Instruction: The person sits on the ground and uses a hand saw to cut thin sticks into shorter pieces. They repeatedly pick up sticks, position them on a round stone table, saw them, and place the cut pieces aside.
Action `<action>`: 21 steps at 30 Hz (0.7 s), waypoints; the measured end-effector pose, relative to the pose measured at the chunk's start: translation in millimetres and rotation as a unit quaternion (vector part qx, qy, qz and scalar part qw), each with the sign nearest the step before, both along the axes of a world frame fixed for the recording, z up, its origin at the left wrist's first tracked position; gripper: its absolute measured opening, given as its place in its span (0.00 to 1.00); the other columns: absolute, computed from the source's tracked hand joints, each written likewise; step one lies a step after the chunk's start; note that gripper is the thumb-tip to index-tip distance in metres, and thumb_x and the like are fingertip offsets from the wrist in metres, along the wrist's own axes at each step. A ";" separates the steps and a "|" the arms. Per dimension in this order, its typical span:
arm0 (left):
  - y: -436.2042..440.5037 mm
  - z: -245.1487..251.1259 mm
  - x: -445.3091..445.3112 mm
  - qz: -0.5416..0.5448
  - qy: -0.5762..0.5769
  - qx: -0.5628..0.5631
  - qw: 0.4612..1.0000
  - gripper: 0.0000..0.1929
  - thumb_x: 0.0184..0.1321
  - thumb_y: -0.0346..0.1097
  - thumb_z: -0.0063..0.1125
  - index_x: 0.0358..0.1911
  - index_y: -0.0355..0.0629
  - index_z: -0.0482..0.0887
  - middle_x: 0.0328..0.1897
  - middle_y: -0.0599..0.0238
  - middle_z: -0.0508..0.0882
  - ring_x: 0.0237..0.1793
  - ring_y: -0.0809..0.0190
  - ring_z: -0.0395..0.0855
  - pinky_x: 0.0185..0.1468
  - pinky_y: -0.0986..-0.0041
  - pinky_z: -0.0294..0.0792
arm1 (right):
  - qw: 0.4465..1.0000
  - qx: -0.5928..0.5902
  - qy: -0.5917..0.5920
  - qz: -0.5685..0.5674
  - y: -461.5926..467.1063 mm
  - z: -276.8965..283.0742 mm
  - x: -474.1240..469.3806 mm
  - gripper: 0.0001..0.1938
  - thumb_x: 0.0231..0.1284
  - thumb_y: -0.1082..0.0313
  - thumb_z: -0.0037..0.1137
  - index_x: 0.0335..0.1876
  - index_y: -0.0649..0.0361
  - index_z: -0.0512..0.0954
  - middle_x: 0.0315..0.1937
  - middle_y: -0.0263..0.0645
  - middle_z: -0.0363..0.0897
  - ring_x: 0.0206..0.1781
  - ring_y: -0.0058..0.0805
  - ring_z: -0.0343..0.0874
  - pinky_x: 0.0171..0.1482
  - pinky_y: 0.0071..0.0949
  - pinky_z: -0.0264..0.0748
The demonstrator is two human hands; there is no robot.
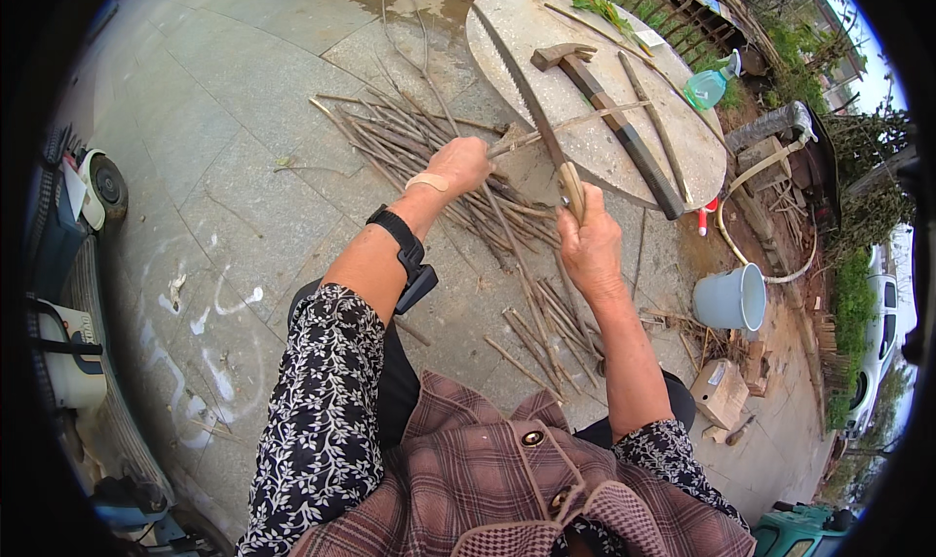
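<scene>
My left hand (459, 165) grips one end of a thin stick (570, 124), whose far end reaches out over the round stone table (504, 15). In my right hand (591, 248) is the wooden handle of a pruning saw (523, 81). The toothed blade crosses the stick and points away over the table's left part. Whether the teeth touch the stick, I cannot tell. A hammer (610, 111) with a dark grip lies on the table under the stick's far end. Below my left hand, a pile of cut sticks (409, 136) spreads on the paving.
Farther right on the table are another stick (654, 127), green leaves (599, 7) and a spray bottle (708, 87) at the edge. A smaller bundle of sticks (545, 337) lies near my knees. To the right stand a light-blue bucket (720, 299) and a cardboard box (720, 390).
</scene>
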State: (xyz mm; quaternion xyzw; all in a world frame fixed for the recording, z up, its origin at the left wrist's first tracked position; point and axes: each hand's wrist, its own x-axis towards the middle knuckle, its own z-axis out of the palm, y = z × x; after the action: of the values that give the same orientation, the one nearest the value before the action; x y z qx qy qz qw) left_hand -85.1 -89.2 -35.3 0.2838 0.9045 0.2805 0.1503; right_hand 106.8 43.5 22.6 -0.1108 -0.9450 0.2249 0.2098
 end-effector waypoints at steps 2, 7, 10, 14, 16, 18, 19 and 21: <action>-2.0 -2.9 -5.2 -0.015 -0.020 0.015 1.000 0.24 0.60 0.47 0.65 0.52 0.34 0.81 0.46 0.42 0.85 0.51 0.40 0.82 0.54 0.58 0.72 | 0.999 -0.016 0.026 0.020 6.1 -1.7 14.2 0.20 0.62 0.69 0.56 0.58 0.57 0.66 0.35 0.57 0.80 0.39 0.60 0.80 0.40 0.50 0.75; -1.7 -6.8 -7.2 -0.033 -0.013 0.209 0.977 0.28 0.62 0.52 0.64 0.58 0.41 0.75 0.55 0.47 0.82 0.57 0.44 0.79 0.58 0.59 0.69 | 0.999 0.025 -0.027 0.009 11.5 -8.2 30.7 0.22 0.61 0.68 0.58 0.59 0.55 0.66 0.38 0.55 0.81 0.41 0.58 0.81 0.39 0.48 0.77; -3.9 -4.0 -7.1 -0.048 -0.086 0.248 0.964 0.25 0.61 0.48 0.65 0.55 0.40 0.76 0.52 0.48 0.83 0.53 0.46 0.80 0.56 0.60 0.69 | 0.999 0.037 -0.021 0.015 9.5 -9.9 28.9 0.22 0.61 0.68 0.58 0.59 0.56 0.65 0.40 0.54 0.81 0.39 0.56 0.82 0.38 0.47 0.78; -6.1 -6.4 -15.6 0.026 -0.001 0.240 0.970 0.20 0.55 0.39 0.68 0.50 0.40 0.82 0.39 0.55 0.85 0.38 0.55 0.80 0.46 0.65 0.72 | 0.998 0.059 -0.038 -0.008 10.2 -7.0 20.7 0.16 0.61 0.67 0.57 0.49 0.58 0.65 0.35 0.53 0.80 0.35 0.55 0.82 0.35 0.48 0.78; -5.1 -9.2 -19.4 0.062 0.026 0.250 0.966 0.19 0.53 0.37 0.69 0.49 0.40 0.84 0.36 0.56 0.86 0.35 0.62 0.80 0.43 0.69 0.72 | 0.998 0.042 -0.051 0.009 10.2 -2.7 19.9 0.14 0.61 0.67 0.57 0.46 0.59 0.64 0.34 0.52 0.80 0.36 0.55 0.82 0.35 0.48 0.78; -3.8 -11.6 -23.0 0.094 0.010 0.326 0.941 0.17 0.54 0.31 0.69 0.48 0.39 0.84 0.36 0.64 0.86 0.34 0.66 0.79 0.43 0.73 0.72 | 0.999 0.025 -0.029 0.023 7.7 1.9 20.2 0.14 0.60 0.68 0.57 0.45 0.61 0.64 0.32 0.54 0.79 0.37 0.55 0.81 0.35 0.47 0.78; -3.4 -13.1 -23.7 0.102 -0.018 0.347 0.932 0.16 0.54 0.29 0.69 0.47 0.37 0.84 0.35 0.69 0.85 0.34 0.69 0.77 0.42 0.75 0.72 | 0.999 0.037 -0.028 0.021 5.2 4.1 20.3 0.17 0.62 0.67 0.56 0.49 0.60 0.62 0.33 0.54 0.79 0.36 0.55 0.82 0.36 0.47 0.78; -3.1 -13.5 -27.9 0.108 -0.047 0.379 0.918 0.12 0.57 0.29 0.66 0.44 0.36 0.83 0.30 0.73 0.81 0.31 0.73 0.73 0.37 0.78 0.69 | 0.999 0.039 0.003 0.015 1.0 8.5 20.3 0.17 0.60 0.68 0.58 0.47 0.61 0.62 0.32 0.53 0.79 0.36 0.55 0.82 0.36 0.47 0.78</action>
State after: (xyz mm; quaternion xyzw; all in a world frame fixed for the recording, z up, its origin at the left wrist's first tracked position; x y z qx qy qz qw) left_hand -113.1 -92.3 -48.7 0.2069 0.7473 0.6300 0.0422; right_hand 127.2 44.5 31.0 -0.0878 -0.9540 0.1915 0.2135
